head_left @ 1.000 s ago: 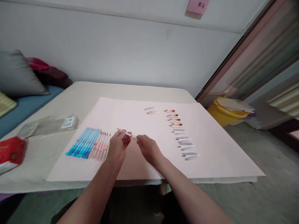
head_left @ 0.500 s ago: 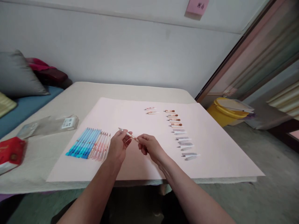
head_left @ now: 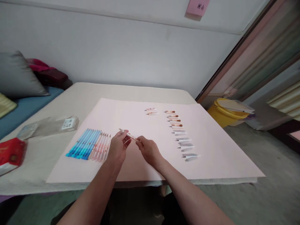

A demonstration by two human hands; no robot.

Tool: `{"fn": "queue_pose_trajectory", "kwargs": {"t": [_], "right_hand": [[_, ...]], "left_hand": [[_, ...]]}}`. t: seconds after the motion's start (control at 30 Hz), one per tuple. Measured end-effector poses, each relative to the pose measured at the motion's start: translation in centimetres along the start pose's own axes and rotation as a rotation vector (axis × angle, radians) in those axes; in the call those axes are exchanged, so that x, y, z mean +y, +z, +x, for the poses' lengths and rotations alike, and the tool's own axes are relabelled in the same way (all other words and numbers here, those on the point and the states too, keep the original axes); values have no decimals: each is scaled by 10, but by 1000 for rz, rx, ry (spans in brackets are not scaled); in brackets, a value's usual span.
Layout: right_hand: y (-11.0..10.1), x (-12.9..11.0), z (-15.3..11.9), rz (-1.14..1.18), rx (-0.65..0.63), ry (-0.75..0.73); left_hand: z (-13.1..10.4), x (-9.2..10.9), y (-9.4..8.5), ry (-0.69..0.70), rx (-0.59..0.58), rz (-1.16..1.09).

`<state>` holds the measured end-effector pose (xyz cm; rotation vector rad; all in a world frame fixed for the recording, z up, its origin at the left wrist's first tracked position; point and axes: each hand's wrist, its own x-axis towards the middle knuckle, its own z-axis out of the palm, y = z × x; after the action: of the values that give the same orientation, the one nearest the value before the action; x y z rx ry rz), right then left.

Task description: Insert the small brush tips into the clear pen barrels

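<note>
A slim white-and-pink pen (head_left: 132,136) is held slantwise above the pale pink sheet (head_left: 140,168). My left hand (head_left: 118,146) grips its upper-left part, and the fingers of my right hand (head_left: 148,149) pinch its lower-right end. Left of my hands lie a row of blue pens (head_left: 84,143) and, beside them, a row of pinkish pens (head_left: 100,147). To the right, brown-ended pen parts (head_left: 174,120) and grey-and-white pen parts (head_left: 186,145) form a column. Two small pink-and-white sets (head_left: 151,109) lie further back.
Clear plastic packaging (head_left: 49,126) and a red packet (head_left: 12,153) rest on the cloth at the left. Cushions (head_left: 21,75) are behind them. A yellow bucket (head_left: 225,112) stands on the floor at the right. A white wall rises behind the table.
My right hand has turned, its fingers now curled more over the pen's end. My left hand has barely moved and still holds the pen.
</note>
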<state>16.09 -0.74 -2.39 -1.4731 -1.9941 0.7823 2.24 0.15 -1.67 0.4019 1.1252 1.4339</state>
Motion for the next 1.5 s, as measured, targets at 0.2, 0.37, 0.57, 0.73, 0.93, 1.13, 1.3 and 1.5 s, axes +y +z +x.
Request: {"fn": "queue_pose_trajectory", "kwargs": {"t": [0.2, 0.37, 0.57, 0.73, 0.93, 1.13, 1.3, 1.5], "right_hand": [[2, -1, 3, 678, -291, 244], [2, -1, 4, 723, -257, 242], [5, 1, 1, 483, -172, 106], [4, 3, 2, 461, -163, 105], [2, -1, 0, 464, -143, 110], [3, 5, 3, 874, -318, 286], [4, 5, 2, 596, -227, 211], [7, -5, -7, -161, 26, -61]], "left_hand": [[2, -1, -1, 4, -12, 0], [1, -1, -1, 16, 39, 37], [1, -1, -2, 67, 40, 16], [3, -1, -2, 63, 19, 6], [5, -3, -4, 81, 93, 42], [2, 2, -2, 87, 46, 0], [1, 2, -2, 93, 51, -7], [3, 0, -3, 82, 52, -31]]}}
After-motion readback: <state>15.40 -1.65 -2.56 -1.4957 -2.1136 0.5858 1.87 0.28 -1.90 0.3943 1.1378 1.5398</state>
